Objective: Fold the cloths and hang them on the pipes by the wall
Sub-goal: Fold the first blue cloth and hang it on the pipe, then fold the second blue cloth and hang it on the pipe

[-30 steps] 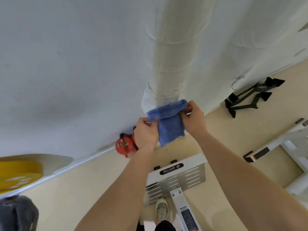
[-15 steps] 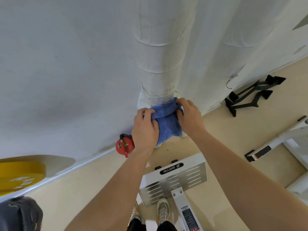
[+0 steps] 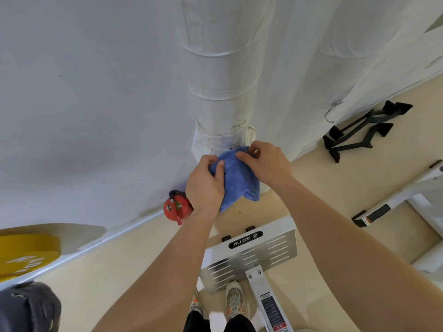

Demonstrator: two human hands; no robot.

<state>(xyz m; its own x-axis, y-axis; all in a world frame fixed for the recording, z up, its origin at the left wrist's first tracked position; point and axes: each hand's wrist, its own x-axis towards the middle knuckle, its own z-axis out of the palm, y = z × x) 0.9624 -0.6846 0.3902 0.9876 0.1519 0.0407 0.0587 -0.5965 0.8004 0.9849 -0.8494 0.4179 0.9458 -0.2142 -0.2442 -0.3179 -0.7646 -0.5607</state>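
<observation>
A folded blue cloth (image 3: 237,179) hangs bunched between both hands, right in front of the lower end of a thick white wrapped pipe (image 3: 221,92) that runs up the wall. My left hand (image 3: 205,185) grips the cloth's left side with fingers curled over its top edge. My right hand (image 3: 265,162) pinches the upper right edge close to the pipe. The cloth's top sits against the pipe's base; whether it rests on anything there is hidden by my hands. A second white pipe (image 3: 340,56) stands further right.
A red fire extinguisher (image 3: 176,207) stands by the wall just left of my left wrist. Below are a white metal machine base (image 3: 251,255) and my shoes (image 3: 233,300). Black floor handles (image 3: 362,130) lie right, a yellow weight plate (image 3: 24,255) left.
Both hands have come closer together and bunched the cloth tighter against the pipe's base. The left hand now curls over the cloth's top. The view has tilted slightly.
</observation>
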